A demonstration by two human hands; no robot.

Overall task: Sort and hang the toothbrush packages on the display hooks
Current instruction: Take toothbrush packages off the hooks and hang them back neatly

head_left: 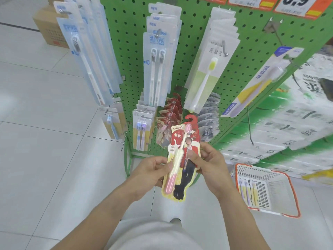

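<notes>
**A:** What does the person have in hand?

**B:** Both hands hold one red toothbrush package [182,157] out in front of the green pegboard [232,56]. The left hand [153,170] has its grip clamped on the left edge of the card, thumb across the pink-handled brush; the right hand [207,159] has its grip clamped on the right edge, thumb on the printed face. The hanging tab at the top of the card points up towards the rack.

**A:** What could go wrong from here?

**B:** Probably the sort itself. The matching stack of red packages [169,116] hangs low on the board just behind the card, tight between a row of blue-and-yellow packages [142,130] and a row of clear grey ones [209,116]. A hasty reach could thread the tab onto a neighbouring hook. The hook tip is mostly hidden by stock already hanging there, so the tab could miss, bend, or push the front card off. Letting go with either hand early might let the long card swing and drop to the floor.

**A:** Any containers?

**B:** An orange-rimmed white basket [292,193] sits on the floor to the person's right, near the foot of the rack. It holds a few toothbrush packages [247,192] lying along its left side, yellow cards with pale brushes; the exact count is hard to tell. Far off to the left a cardboard box [48,27] stands on the floor, contents not visible.
</notes>
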